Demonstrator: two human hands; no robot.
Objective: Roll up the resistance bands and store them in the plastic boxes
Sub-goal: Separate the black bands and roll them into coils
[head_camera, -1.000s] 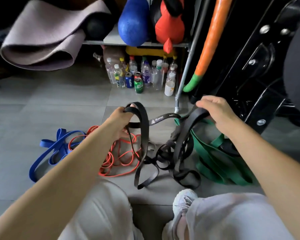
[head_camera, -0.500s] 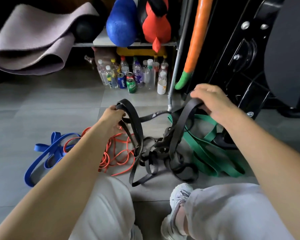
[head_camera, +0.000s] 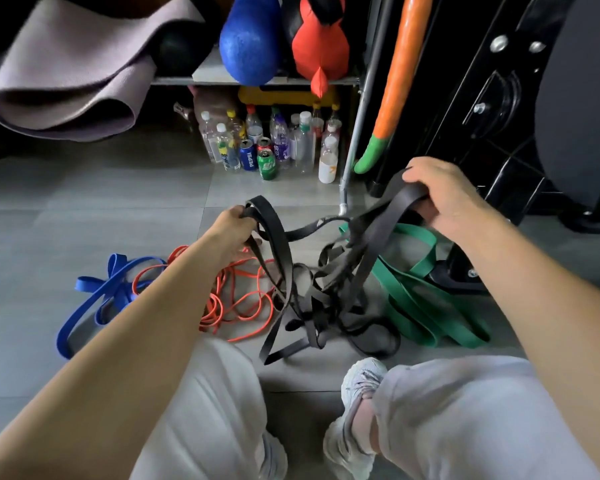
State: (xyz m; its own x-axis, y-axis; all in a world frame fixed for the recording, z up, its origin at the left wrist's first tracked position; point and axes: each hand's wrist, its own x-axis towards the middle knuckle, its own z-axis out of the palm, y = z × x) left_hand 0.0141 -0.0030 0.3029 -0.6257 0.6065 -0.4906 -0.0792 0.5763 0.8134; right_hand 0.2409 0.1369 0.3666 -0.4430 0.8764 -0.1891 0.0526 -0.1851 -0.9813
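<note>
Hands outstretched, each gripping tangled black bands.

- Both bare arms reach forward and down, with the 2 hands held well apart.
- The left hand is curled, its fingers closed round a loop of the black bands.
- The right hand sits a little higher, knuckles up, with fingers and thumb wrapped over another strand of that tangle.
</note>
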